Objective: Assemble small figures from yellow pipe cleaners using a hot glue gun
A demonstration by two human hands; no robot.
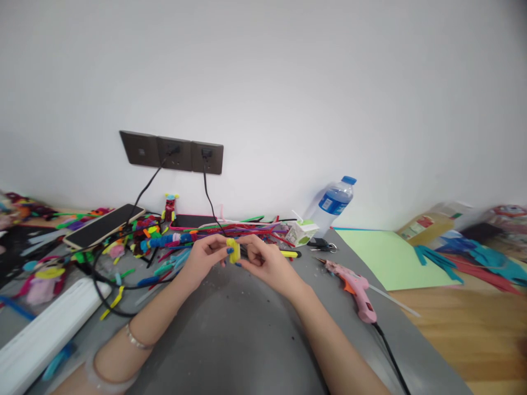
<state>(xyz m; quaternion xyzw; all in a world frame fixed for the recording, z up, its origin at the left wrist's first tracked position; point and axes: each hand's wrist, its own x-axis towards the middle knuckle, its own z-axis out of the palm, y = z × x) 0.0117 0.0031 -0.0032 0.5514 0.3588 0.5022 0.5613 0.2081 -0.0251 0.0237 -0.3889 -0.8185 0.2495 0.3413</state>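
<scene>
A small yellow fuzzy piece (234,251), which looks like folded pipe cleaner, is pinched between both hands above the grey table (247,329). My left hand (212,255) grips its left side with thumb and fingers. On its right side my right hand (263,255) closes thumb and fingertips on it; a dark object shows by those fingers, too hidden to name. Behind the hands lies a bundle of red and coloured pipe cleaners (267,230). A yellow-handled cutter (291,254) rests just right of my right hand.
A pink glue gun (358,293) with a black cord lies on the right. Behind it are a water bottle (335,200), a drink carton (302,233), keys (327,247) and green paper (391,258). Left are a phone (105,226), a white power strip (53,332), looping cables and craft scraps.
</scene>
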